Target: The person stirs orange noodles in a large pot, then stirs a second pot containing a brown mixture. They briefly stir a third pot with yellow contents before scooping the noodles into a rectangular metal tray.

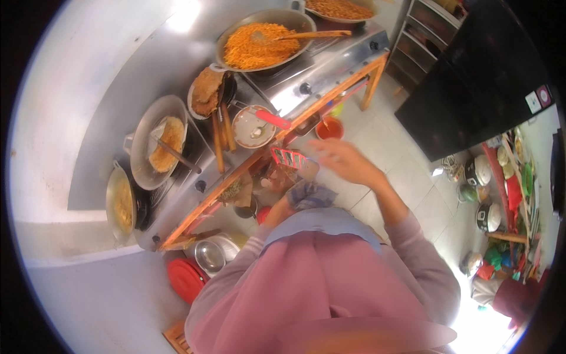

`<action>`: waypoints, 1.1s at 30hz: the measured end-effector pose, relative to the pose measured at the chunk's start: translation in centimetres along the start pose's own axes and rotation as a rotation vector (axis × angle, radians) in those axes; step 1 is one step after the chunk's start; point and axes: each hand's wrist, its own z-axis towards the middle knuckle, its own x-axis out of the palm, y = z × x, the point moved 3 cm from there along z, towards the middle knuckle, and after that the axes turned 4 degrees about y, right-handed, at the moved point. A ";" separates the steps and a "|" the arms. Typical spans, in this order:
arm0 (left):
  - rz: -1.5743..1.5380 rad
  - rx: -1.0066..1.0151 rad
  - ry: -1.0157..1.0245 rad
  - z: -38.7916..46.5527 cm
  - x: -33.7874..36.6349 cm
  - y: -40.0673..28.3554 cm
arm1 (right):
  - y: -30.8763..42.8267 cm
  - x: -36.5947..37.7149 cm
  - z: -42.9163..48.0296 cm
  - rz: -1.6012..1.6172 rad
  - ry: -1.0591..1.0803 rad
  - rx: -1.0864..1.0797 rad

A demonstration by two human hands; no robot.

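My right hand (347,161) is raised over the floor, blurred, with its fingers extended and nothing visible in them. A bunched blue-grey cloth (311,197) lies against my left hand (279,211) and hides its fingers, so I cannot tell its grip. Just beyond the cloth is a red-edged striped object (288,158) of unclear kind. A patterned bowl (247,126) on the stove's edge holds a spoon (258,132), and a red-handled utensil (273,119) rests across it. An orange-red container (330,128) with a utensil stands beyond my right hand.
Along the steel stove (287,71) stand a wok of orange shredded food (261,46), a wok with a golden flat piece (166,146) and another wok (121,205). Several wooden handles (219,137) jut towards me. A wooden frame edge (212,197) runs below; a black cabinet (473,79) stands right.
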 end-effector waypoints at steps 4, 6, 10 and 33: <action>-0.015 -0.108 0.076 5.7 3.5 0.7 | -4.0 -4.8 -11.0 0.100 -0.530 0.520; 0.039 -0.176 0.121 8.2 5.0 0.9 | -5.5 -4.8 -14.8 0.110 -0.616 0.615; 0.214 -0.305 0.201 11.5 6.8 1.3 | -8.4 -3.9 -18.6 0.154 -0.551 0.871; 0.088 -0.203 -0.281 39.2 4.2 -7.5 | -37.5 -19.1 8.4 0.228 0.096 0.755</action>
